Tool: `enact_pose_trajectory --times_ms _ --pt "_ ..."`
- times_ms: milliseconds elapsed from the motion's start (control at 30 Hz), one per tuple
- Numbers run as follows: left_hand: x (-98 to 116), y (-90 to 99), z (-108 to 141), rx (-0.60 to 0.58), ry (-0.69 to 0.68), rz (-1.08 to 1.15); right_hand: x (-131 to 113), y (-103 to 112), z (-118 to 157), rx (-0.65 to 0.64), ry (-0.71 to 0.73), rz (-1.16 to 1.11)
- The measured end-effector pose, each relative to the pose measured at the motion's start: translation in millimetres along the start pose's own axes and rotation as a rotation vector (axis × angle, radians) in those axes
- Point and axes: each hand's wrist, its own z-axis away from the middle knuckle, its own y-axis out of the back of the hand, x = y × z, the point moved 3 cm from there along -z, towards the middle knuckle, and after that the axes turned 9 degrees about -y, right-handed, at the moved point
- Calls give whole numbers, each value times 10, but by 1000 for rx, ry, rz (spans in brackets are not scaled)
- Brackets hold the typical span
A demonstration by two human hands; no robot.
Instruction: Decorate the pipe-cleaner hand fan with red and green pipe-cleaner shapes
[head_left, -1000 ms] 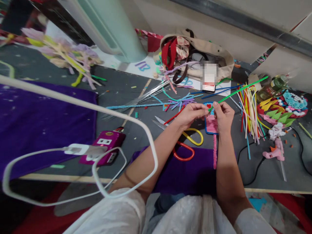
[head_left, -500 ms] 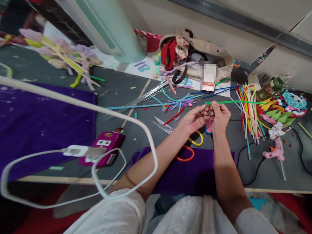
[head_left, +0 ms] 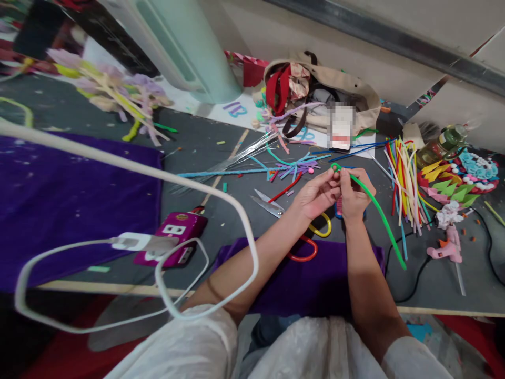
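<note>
Between my hands is a green pipe cleaner (head_left: 382, 216), with a small loop bent at its left end. My left hand (head_left: 320, 193) pinches it by the loop. My right hand (head_left: 355, 192) grips it just beside, thumb on top, and the long free end slants down to the right past my wrist. Under my right hand a pink and blue object (head_left: 338, 208) shows in part; its kind is hidden. Scissors (head_left: 321, 225) with a yellow and a red handle lie partly under my left forearm, blades to the upper left.
A bundle of coloured pipe cleaners (head_left: 408, 184) lies at the right, near a pink glue gun (head_left: 447, 247). A fabric bag (head_left: 363, 95) sits at the back. A white cable (head_left: 240, 221) loops in front, plugged into a purple power strip (head_left: 173, 237).
The green pipe cleaner's free end has swung from pointing straight right to slanting down and right. My right hand has turned slightly, while both hands stay close together.
</note>
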Motion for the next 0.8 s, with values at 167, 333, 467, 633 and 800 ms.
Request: enact_pose_trajectory --times_ms 167,333,467,633,800 --pt "31 82 -66 -57 -40 -117 -8 -23 -13 23 -156 -95" --pt "81 119 -92 -93 -64 -201 3 -6 -59 -5 -277 -130" --pt "105 124 -91 -80 -43 -216 50 6 -76 -31 -361 -159" --pt "141 127 -80 -91 -28 -274 80 9 -88 -90 -416 -219" --pt "170 118 -56 -106 -22 -355 96 14 -102 -142 -413 -222"
